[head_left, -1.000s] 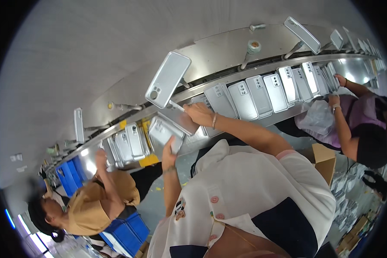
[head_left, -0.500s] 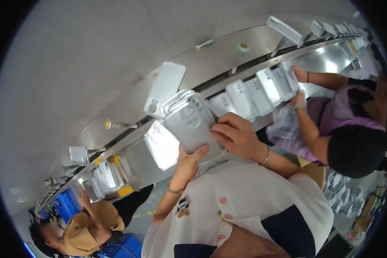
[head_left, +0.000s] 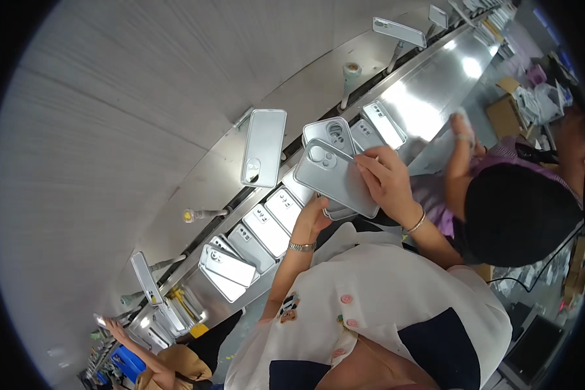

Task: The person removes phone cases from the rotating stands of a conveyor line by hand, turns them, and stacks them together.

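Observation:
A small stack of silver phone back covers with round camera holes is held between both my hands above the conveyor. My left hand supports the stack from below, a metal watch on its wrist. My right hand presses on the top cover from the right, a thin bracelet on its wrist. More silver covers lie in a row on the shiny conveyor belt just beyond the stack.
A sample cover stands on a post over the belt, another cover further along. One co-worker with dark hair sits close at my right, another in a tan shirt at the lower left. Cardboard boxes are at the right.
The view has swung along the line. My hands went from picking covers off the belt to holding a stack of them closer to me.

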Available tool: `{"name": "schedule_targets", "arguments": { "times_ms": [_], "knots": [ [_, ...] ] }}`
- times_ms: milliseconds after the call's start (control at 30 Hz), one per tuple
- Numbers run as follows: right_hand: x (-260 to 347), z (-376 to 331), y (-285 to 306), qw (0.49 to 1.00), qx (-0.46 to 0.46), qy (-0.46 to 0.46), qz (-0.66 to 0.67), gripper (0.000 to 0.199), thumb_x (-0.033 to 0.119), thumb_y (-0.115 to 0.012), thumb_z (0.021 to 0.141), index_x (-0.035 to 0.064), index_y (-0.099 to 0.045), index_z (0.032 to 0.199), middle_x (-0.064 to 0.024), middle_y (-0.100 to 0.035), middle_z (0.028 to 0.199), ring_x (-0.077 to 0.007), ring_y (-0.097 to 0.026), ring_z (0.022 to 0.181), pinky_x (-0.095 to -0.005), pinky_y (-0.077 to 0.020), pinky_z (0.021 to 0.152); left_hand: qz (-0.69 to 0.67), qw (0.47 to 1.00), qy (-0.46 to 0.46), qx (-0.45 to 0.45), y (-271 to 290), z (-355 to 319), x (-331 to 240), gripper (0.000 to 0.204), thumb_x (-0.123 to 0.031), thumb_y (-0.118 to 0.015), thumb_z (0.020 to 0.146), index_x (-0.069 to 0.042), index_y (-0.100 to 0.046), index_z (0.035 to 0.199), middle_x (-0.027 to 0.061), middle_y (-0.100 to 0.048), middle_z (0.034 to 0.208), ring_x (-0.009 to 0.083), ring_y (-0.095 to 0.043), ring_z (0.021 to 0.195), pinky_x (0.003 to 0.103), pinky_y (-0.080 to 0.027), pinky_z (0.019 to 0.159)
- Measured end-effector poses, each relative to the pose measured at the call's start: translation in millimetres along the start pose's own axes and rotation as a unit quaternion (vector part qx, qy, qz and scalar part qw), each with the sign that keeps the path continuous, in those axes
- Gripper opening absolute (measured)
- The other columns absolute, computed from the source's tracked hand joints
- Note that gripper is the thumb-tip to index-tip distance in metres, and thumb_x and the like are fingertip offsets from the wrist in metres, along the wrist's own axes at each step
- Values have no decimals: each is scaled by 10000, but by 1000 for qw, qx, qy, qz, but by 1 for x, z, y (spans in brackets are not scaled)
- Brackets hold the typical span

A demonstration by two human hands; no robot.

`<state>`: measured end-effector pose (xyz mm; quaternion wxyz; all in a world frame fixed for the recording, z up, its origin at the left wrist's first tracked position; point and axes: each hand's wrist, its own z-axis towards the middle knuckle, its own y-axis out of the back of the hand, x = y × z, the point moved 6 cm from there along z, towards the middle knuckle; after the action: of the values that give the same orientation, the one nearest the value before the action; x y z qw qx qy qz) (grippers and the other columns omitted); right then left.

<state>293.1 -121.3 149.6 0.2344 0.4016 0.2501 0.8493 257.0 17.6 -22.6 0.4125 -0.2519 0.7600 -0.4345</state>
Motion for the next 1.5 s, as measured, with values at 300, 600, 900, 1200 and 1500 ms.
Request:
{"name": "schedule_targets", "arguments": {
  "times_ms": [300, 600, 900, 1200, 1500],
  "knots": [
    [-172, 0, 66, 962, 23, -254, 96, 223, 141, -529, 942, 13, -518, 1124, -41, -557, 782, -96, -520, 714, -233, -416, 617, 93, 990, 73, -78, -31, 92, 50, 657, -161, -656, 740, 68, -383, 1291, 205, -497, 1251, 355, -495, 1172, 470, -447, 960],
    [-483, 131, 147, 768, -115, -394, 491, 405, 148, -691, 832, 39, -500, 1173, -69, -610, 1024, -134, -610, 896, -278, -511, 763, -40, 996, 79, -21, -127, 249, 112, 873, -521, -620, 719, 16, -351, 1353, 271, -477, 1245, 372, -564, 1028, 470, -480, 885],
    [-695, 212, 127, 843, -86, -435, 305, 552, 346, -747, 772, 8, -499, 1130, -58, -576, 918, -127, -538, 771, -283, -476, 640, -100, 965, -1, -242, -83, 295, 149, 579, -313, -512, 919, 43, -363, 1350, 201, -457, 1343, 320, -469, 1218, 442, -375, 1033],
    [-398, 81, 85, 901, 230, -189, 314, 221, 98, -633, 843, 17, -609, 1047, -22, -569, 834, -106, -563, 697, -224, -455, 611, -155, 973, -107, -133, -110, 322, 135, 550, -134, -626, 871, -47, -351, 1340, 108, -511, 1264, 260, -517, 1165, 437, -430, 1006],
    [-404, 86, 109, 959, 216, -73, 171, 150, 110, -583, 885, -15, -558, 964, -102, -573, 789, -128, -528, 610, -262, -427, 538, -156, 980, -115, -54, -115, 346, 151, 570, -145, -661, 844, -68, -372, 1329, 89, -529, 1250, 256, -538, 1141, 420, -448, 988]
  ]
}}
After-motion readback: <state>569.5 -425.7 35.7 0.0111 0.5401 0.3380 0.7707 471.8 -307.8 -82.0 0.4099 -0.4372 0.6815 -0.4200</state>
